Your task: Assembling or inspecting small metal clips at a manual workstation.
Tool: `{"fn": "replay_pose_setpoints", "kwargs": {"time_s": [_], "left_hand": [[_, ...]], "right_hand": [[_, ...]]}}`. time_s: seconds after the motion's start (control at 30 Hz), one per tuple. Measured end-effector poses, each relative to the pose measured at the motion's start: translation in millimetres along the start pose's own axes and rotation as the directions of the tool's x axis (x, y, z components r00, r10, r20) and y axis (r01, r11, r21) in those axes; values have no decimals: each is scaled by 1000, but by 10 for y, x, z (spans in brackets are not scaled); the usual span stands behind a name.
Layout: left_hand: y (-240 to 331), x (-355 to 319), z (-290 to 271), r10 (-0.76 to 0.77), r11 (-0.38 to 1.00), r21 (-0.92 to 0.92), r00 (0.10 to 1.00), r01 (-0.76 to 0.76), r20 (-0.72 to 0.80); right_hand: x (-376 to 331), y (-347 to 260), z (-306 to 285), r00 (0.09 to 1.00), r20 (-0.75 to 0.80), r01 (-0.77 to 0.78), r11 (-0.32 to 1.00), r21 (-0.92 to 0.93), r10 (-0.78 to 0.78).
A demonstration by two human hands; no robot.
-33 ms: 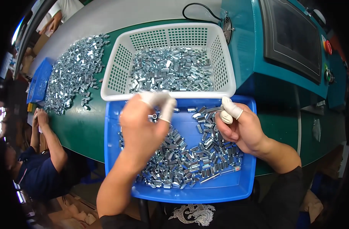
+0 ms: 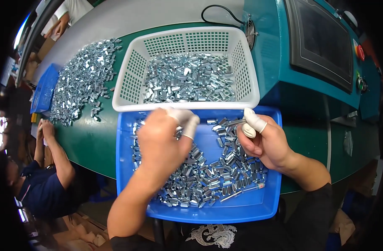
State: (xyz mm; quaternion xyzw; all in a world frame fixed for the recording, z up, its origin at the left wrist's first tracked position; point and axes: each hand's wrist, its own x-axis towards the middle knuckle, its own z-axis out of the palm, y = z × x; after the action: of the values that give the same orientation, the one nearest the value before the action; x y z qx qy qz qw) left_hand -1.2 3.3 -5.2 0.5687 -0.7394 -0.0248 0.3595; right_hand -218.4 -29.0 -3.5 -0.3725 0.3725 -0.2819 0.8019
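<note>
A blue tray (image 2: 216,215) in front of me holds several small shiny metal parts (image 2: 216,171). My left hand (image 2: 162,142) hovers over the tray's far left part, its white-capped fingertips curled near the rim; motion blur hides whether they pinch anything. At the tray's far right, my right hand (image 2: 266,142), also wearing white finger caps, pinches a thin metal part (image 2: 232,122) between thumb and forefinger. Just beyond the tray stands a white mesh basket (image 2: 183,105) filled with more metal parts (image 2: 187,79).
A loose heap of metal parts (image 2: 80,79) lies on the green table at left, beside a blue basket (image 2: 43,90). A teal machine with a dark screen (image 2: 321,42) and a red button (image 2: 360,51) stands at right. A seated person (image 2: 45,175) works at lower left.
</note>
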Motion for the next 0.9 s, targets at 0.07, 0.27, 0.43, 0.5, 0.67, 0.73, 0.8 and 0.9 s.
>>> {"fn": "replay_pose_setpoints", "kwargs": {"time_s": [0.07,0.27,0.43,0.5,0.67,0.73,0.8,0.9], "left_hand": [[24,-111,95,-32,984,177,991,9,127],[48,-155,260,-60,944,328,952,-45,302],[67,-215,293,50,970,208,945,-123,325],[72,-198,277,53,969,204,923,-140,380],[131,-123,137,26,993,-122,962,7,271],[222,-72,11,-145,883,-377,928,278,344],[252,-86,23,-268,660,-597,885,457,381],[268,-103,15,-301,259,-785,819,563,488]], "right_hand": [[-4,12,30,1000,21,16,1000,-25,-15],[-33,10,56,998,6,65,992,-107,-64],[-21,31,54,996,36,88,987,-133,-84],[-9,36,49,995,6,96,982,-160,-96],[-26,49,40,989,-30,138,969,-205,-147],[-27,59,37,985,-41,156,960,-230,-170],[-27,70,26,976,-46,190,939,-285,-212],[-42,73,46,966,-63,217,915,-341,-253]]}}
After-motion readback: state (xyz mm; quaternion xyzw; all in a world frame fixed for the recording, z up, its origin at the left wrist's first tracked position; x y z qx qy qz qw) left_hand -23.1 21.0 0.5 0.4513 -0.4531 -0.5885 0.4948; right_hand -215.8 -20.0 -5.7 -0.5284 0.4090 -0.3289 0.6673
